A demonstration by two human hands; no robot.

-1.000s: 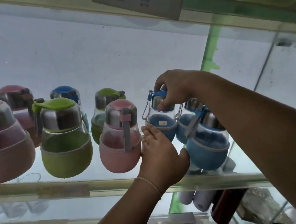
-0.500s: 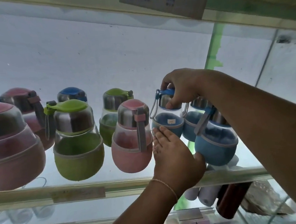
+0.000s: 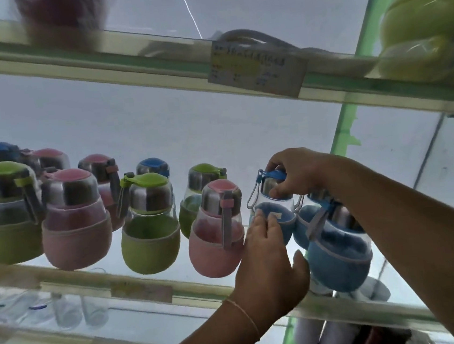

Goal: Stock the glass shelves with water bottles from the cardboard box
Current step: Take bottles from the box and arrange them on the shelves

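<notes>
Glass shelf (image 3: 64,284): right hand (image 3: 298,172) fingers pinch blue bottle (image 3: 276,208) cap; left hand (image 3: 269,265) fingers, pressed together, touch its sleeve

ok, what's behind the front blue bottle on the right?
Behind the front blue bottle stands another blue bottle, mostly covered by it and the right hand's forearm. Anything further back is hidden.

No readable text: paper tag (image 3: 255,69) on upper shelf edge (image 3: 124,62) blurred; small sticker (image 3: 277,215) on blue bottle (image 3: 274,217) illegible.
</notes>
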